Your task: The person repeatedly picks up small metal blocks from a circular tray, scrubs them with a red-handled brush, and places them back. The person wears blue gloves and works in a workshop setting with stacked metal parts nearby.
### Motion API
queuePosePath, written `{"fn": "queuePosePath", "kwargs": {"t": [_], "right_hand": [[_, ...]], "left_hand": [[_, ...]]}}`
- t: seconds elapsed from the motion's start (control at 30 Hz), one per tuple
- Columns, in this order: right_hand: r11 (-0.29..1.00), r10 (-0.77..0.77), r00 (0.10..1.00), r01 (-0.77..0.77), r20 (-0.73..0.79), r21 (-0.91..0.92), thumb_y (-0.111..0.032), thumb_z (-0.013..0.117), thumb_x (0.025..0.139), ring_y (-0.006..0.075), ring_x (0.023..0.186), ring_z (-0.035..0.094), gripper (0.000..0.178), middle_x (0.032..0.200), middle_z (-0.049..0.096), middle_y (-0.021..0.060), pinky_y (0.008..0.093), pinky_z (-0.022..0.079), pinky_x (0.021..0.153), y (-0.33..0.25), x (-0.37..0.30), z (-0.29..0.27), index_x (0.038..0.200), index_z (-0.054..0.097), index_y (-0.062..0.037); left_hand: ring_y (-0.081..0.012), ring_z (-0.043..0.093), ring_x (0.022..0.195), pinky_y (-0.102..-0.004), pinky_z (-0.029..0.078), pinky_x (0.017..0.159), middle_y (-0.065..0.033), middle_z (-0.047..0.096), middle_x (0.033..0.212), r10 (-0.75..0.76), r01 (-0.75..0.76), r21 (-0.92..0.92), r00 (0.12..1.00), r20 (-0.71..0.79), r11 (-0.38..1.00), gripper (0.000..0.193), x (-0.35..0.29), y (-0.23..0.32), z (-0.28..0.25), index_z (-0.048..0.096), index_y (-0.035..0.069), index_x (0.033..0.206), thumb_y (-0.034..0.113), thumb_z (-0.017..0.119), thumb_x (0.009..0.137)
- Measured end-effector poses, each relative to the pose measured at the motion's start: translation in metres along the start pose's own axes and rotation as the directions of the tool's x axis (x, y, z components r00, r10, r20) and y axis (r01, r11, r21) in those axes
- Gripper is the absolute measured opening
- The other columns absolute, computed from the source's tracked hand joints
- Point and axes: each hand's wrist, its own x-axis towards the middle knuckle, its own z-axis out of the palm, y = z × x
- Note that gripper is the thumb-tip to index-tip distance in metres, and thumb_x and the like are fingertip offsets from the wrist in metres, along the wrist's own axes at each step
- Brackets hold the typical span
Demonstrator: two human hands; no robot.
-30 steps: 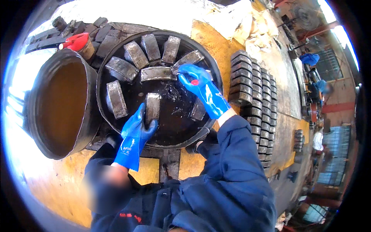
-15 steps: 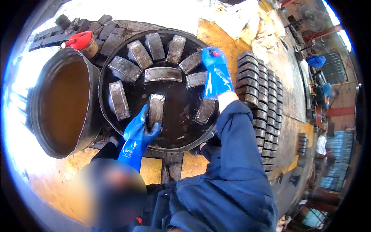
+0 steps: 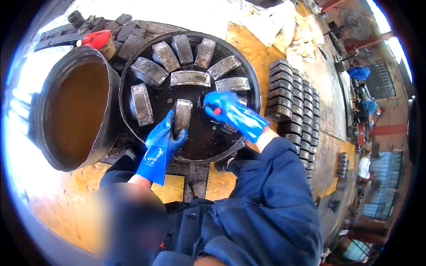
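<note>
My left hand (image 3: 164,135), in a blue rubber glove, grips the lower end of an upright grey block (image 3: 183,116) in a wide round black pan (image 3: 124,99). Thumb and fingers lie on either side of that block. To its right, my right hand (image 3: 220,107), also blue-gloved, is closed above the pan around something with a red end (image 3: 217,111); the rest of it is hidden in the glove. Several more rough grey blocks stand round the pan's inner edge, and a curved block (image 3: 190,78) lies crosswise near the middle. Dark liquid or residue coats the pan bottom.
A large metal tub (image 3: 114,93) of brown liquid stands at the left. Behind it are a red-topped container (image 3: 98,41) and dark blocks (image 3: 129,44). Rows of stacked dark blocks (image 3: 284,95) stand right of the pan, with pale cloth sacks (image 3: 304,40) beyond.
My right hand has come from the pan's far right rim down and left, toward the block in my left hand. My left hand keeps its grip; the view has shifted slightly.
</note>
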Motion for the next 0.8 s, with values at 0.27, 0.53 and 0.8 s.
{"fn": "queuePosePath", "kwargs": {"t": [0.27,0.53,0.8], "right_hand": [[0.847,0.512,0.791,-0.531,0.336,-0.040,-0.027,0.072,0.081,0.0314,0.088,0.076,0.018,0.093,0.078,0.0110,0.0448,0.060,0.077,0.002,0.018,0.016,0.092,0.076,-0.0130],[0.687,0.411,0.890,-0.162,-0.195,0.708,-0.013,0.079,0.093,0.0137,0.105,0.071,0.017,0.112,0.077,0.0058,0.0307,0.057,0.095,0.013,0.072,-0.058,0.108,0.079,-0.0056],[0.896,0.164,0.956,-0.041,-0.244,0.442,-0.008,0.077,0.091,0.0236,0.099,0.076,0.015,0.106,0.078,0.0106,0.0346,0.059,0.091,0.064,0.115,-0.045,0.105,0.077,-0.0053]], "left_hand": [[-0.0424,0.071,0.114,-0.0442,0.056,0.099,-0.0295,0.070,0.127,-0.004,0.005,-0.041,1.000,0.014,0.999,0.084,-0.001,-0.019,0.004,0.041,-0.003,0.157,0.032,0.076,0.089],[-0.0432,0.072,0.110,-0.0459,0.058,0.094,-0.0303,0.071,0.122,-0.008,0.008,0.002,1.000,0.001,1.000,0.082,0.004,0.002,-0.002,0.044,-0.002,0.155,0.033,0.076,0.088],[-0.0443,0.071,0.111,-0.0470,0.057,0.096,-0.0320,0.069,0.124,-0.024,0.024,0.055,1.000,0.001,0.998,0.087,0.001,-0.006,-0.001,0.043,-0.006,0.155,0.037,0.076,0.087]]}}
